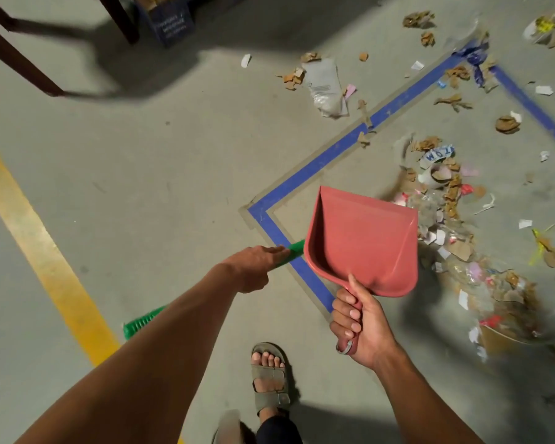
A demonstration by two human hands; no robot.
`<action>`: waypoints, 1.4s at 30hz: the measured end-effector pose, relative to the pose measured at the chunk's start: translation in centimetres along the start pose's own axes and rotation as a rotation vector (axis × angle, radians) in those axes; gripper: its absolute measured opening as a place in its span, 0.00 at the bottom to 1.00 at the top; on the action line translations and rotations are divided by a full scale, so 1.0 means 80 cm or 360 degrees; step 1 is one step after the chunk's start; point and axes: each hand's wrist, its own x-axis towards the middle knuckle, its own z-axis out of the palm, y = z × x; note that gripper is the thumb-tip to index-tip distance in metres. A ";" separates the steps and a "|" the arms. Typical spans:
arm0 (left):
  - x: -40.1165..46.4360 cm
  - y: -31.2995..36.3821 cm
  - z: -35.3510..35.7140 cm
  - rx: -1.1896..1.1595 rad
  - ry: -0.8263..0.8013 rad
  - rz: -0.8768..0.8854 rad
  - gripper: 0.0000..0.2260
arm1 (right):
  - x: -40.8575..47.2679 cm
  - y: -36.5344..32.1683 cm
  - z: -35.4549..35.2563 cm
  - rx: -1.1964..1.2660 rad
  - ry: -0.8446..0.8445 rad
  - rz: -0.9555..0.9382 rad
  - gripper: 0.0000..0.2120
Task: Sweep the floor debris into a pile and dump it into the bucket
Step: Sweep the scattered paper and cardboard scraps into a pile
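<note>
Right hand (pixel 359 328) grips an empty dustpan (pixel 366 238), left hand (pixel 253 267) the broom (pixel 293 248) (bucket unseen); debris (pixel 455 219) half-piled.

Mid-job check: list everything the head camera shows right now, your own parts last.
dustpan: one, red, empty, held above the floor beside the debris
broom handle: one, green, running behind the dustpan
debris: many scraps, mostly brown and white, scattered right of the dustpan and farther up
plastic bag: one, clear, top centre
blue tape: lines marking a corner
yellow line: one, left
furniture legs: dark, top left
box: one, dark blue, top
sandal: one, grey-green, bottom
left hand: grips the broom handle
right hand: grips the dustpan's handle
</note>
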 end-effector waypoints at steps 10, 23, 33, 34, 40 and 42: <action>-0.009 -0.091 -0.116 -0.0127 0.0611 -0.0129 0.41 | 0.031 -0.081 0.059 0.0076 -0.0125 -0.0054 0.23; 0.136 -0.192 -0.290 -0.0409 0.0741 -0.1081 0.20 | 0.149 -0.165 0.134 0.0180 -0.0206 -0.0078 0.23; 0.225 -0.184 -0.323 0.0154 0.0254 -0.0275 0.40 | 0.213 -0.195 0.181 0.0224 -0.0106 -0.0079 0.22; 0.229 -0.181 -0.328 0.0246 0.0183 -0.0144 0.40 | 0.214 -0.199 0.184 0.0228 -0.0096 -0.0081 0.22; 0.229 -0.153 -0.361 0.0570 0.0007 0.0324 0.45 | 0.201 -0.227 0.197 0.0254 -0.0052 -0.0116 0.22; 0.226 -0.151 -0.368 0.0573 0.0054 0.0377 0.44 | 0.196 -0.235 0.195 0.0274 -0.0072 -0.0127 0.22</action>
